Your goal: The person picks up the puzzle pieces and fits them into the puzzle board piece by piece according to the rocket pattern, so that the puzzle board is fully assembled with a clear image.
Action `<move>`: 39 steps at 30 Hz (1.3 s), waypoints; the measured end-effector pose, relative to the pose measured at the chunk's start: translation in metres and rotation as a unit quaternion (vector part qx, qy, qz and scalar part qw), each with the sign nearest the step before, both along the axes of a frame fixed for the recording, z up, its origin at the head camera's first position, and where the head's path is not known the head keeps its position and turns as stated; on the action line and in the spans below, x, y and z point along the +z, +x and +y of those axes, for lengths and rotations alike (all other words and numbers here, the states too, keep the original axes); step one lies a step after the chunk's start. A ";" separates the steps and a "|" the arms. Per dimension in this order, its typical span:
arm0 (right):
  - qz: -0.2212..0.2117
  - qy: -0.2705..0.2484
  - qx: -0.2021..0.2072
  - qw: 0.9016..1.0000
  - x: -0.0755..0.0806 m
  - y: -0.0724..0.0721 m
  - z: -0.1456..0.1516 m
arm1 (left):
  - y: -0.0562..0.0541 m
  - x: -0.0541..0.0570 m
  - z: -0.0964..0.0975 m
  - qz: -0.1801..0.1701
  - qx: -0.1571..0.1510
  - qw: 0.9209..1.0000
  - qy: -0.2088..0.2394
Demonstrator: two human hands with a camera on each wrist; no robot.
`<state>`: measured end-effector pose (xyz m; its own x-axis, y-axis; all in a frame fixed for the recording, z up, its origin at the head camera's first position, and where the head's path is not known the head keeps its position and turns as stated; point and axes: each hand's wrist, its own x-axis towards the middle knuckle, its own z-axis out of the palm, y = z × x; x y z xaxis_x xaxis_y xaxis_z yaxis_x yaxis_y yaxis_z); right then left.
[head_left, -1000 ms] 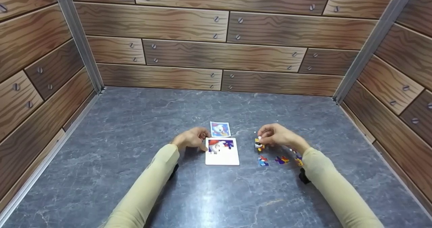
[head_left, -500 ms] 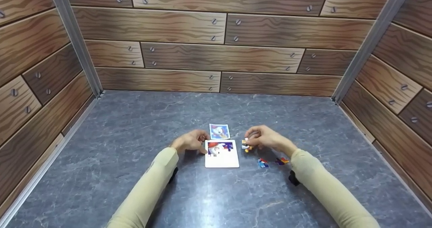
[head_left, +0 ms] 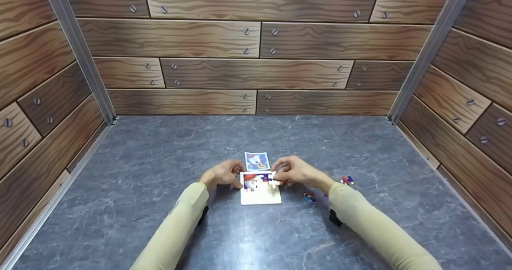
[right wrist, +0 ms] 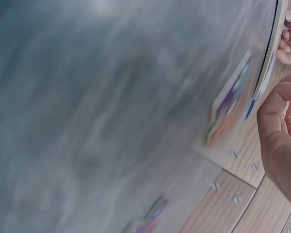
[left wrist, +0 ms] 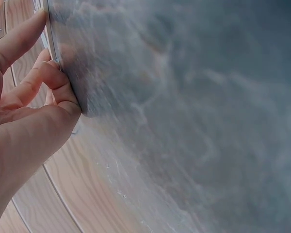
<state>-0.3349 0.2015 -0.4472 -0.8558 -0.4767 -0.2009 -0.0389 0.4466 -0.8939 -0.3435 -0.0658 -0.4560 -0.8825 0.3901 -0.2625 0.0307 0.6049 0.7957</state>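
Note:
In the head view, a white puzzle board (head_left: 261, 199) lies flat, with part of a red, white and purple picture along its top. My left hand (head_left: 226, 173) holds the board's upper left corner; in the left wrist view its thumb and a bent finger (left wrist: 58, 82) touch the edge. Between thumb and fingertips, my right hand (head_left: 295, 171) pinches a yellow and white puzzle piece (head_left: 274, 182) over the board's right side, close beside the joined pieces. The right wrist view shows the curled right hand (right wrist: 281, 126), but the held piece is hidden there.
A small picture card (head_left: 256, 161) lies just beyond the board. To the right are loose puzzle pieces, one blue and red (head_left: 309, 198) and another red and purple (head_left: 347, 180); the right sleeve (head_left: 368, 218) partly covers this area. Wood-patterned walls (head_left: 180, 102) enclose the grey table.
My right hand has carried the puzzle piece leftward from beside the loose pieces to over the board's right side. The left hand stays at the board's corner. The head view has tilted up slightly.

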 end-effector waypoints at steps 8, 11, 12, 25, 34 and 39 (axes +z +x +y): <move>0.008 0.008 0.007 1.000 -0.001 0.003 -0.012 | 0.001 -0.002 0.000 0.005 -0.005 1.000 -0.002; 0.020 0.019 0.010 1.000 -0.003 0.002 -0.016 | 0.000 -0.002 0.000 0.006 -0.005 1.000 -0.002; 0.021 0.021 0.010 1.000 -0.003 0.002 -0.017 | 0.000 -0.002 0.000 0.007 -0.005 1.000 -0.003; 0.038 0.033 0.022 0.998 -0.006 0.003 -0.038 | -0.001 -0.003 0.000 0.039 -0.035 0.999 0.002; 0.069 0.043 0.016 0.997 -0.008 0.004 -0.044 | 0.000 -0.004 -0.001 0.042 -0.032 0.999 0.008; 0.076 0.055 0.021 0.995 -0.007 0.005 -0.048 | 0.000 -0.002 -0.002 0.048 -0.041 0.998 0.006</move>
<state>-0.3302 0.1538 -0.4541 -0.8603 -0.4944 -0.1244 -0.1898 0.5370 -0.8220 -0.3437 -0.0680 -0.4577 -0.8679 0.4656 -0.1732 0.1564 0.5870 0.7943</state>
